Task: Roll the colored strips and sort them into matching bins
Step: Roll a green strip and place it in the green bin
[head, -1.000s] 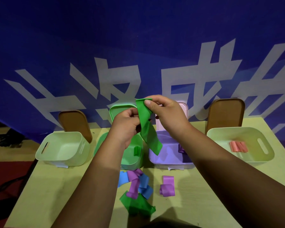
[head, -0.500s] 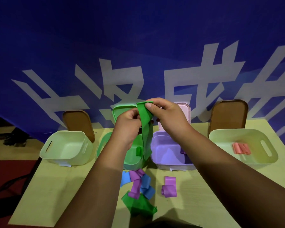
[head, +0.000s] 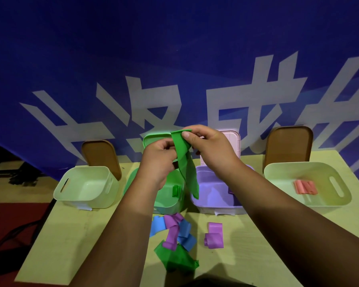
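Note:
Both hands hold a green strip (head: pixel 188 170) up above the bins. My right hand (head: pixel 210 150) pinches its top end between thumb and fingers. My left hand (head: pixel 160 160) grips it a little lower, from the left. The strip's loose tail hangs down between the green bin (head: pixel 174 201) and the purple bin (head: pixel 211 195). A rolled green piece (head: pixel 176 191) lies in the green bin. On the table below lie a pile of blue, purple and green strips (head: pixel 174 239) and a separate purple strip (head: pixel 214 238).
A pale empty bin (head: pixel 87 187) stands at the left, another pale bin (head: pixel 307 183) with pink rolls (head: pixel 305 187) at the right. Bin lids lean against the blue banner (head: pixel 174 69) behind. The table's left edge (head: pixel 35 245) drops to a red floor with cables.
The view has shifted slightly. The hanging tail of the green strip has swung from slanting right to hanging nearly straight down, while both hands kept their hold at its top.

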